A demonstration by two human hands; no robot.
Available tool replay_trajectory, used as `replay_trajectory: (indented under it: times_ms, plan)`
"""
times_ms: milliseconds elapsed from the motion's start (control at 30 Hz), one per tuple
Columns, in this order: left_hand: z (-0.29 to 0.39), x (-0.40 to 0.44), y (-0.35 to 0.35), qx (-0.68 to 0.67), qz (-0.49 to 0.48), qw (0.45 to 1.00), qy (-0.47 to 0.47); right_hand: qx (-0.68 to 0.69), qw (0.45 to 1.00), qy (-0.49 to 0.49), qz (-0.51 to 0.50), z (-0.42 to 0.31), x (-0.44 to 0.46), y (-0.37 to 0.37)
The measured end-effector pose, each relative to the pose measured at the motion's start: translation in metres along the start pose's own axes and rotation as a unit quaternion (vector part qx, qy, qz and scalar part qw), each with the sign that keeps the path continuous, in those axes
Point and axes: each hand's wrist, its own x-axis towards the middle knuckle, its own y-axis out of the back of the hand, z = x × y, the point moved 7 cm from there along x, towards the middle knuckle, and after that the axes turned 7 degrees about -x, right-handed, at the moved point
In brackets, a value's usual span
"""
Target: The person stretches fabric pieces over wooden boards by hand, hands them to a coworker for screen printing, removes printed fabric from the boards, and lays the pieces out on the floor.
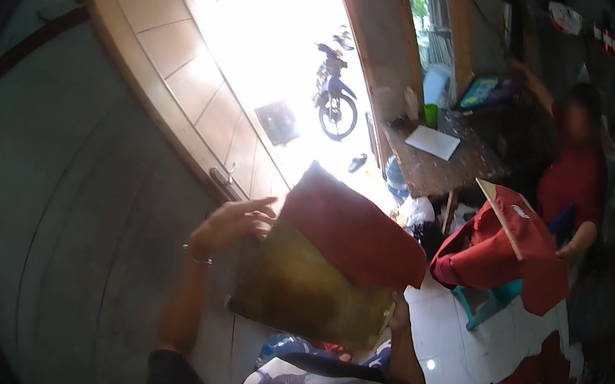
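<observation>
I see my right hand (401,316) gripping the board (298,285) at its lower right corner, probably steadying it under the red cloth (356,231) lying across its upper part. My left hand (233,223) is open near the left edge, contact unclear.

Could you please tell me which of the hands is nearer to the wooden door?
The left. The left hand is raised just below the door's handle in view, beside the yellowish board; the right hand is farther off, at the board's opposite side.
</observation>
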Motion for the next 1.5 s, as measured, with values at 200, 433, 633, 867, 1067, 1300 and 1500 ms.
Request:
replay_trajectory:
  times_ms: [200, 433, 633, 867, 1067, 1300, 1500]
  plan:
    - [-0.074, -0.008, -0.011, -0.085, 0.067, 0.986, 0.127, -0.178, 0.982, 0.012, 0.058, -0.036, -0.025, -0.028]
    - [-0.116, -0.044, -0.034, -0.049, 0.240, 0.970, 0.016, -0.151, 0.971, 0.184, -0.010, -0.102, -0.038, -0.039]
    - [-0.146, -0.061, -0.035, -0.043, 0.298, 0.953, 0.038, -0.327, 0.877, 0.233, 0.263, -0.165, -0.027, -0.067]
    - [-0.183, -0.077, -0.025, -0.064, 0.391, 0.917, 0.041, -0.274, 0.911, 0.247, 0.183, -0.181, -0.058, -0.134]
    - [-0.186, -0.089, -0.021, -0.062, 0.407, 0.911, -0.012, -0.334, 0.905, 0.188, 0.184, -0.153, -0.094, -0.109]
    - [-0.205, -0.106, -0.034, -0.183, 0.412, 0.892, -0.046, -0.404, 0.905, 0.049, 0.126, -0.140, -0.128, -0.093]
    - [-0.215, -0.118, -0.047, -0.225, 0.402, 0.886, -0.039, -0.458, 0.881, 0.027, 0.116, -0.155, -0.129, -0.069]
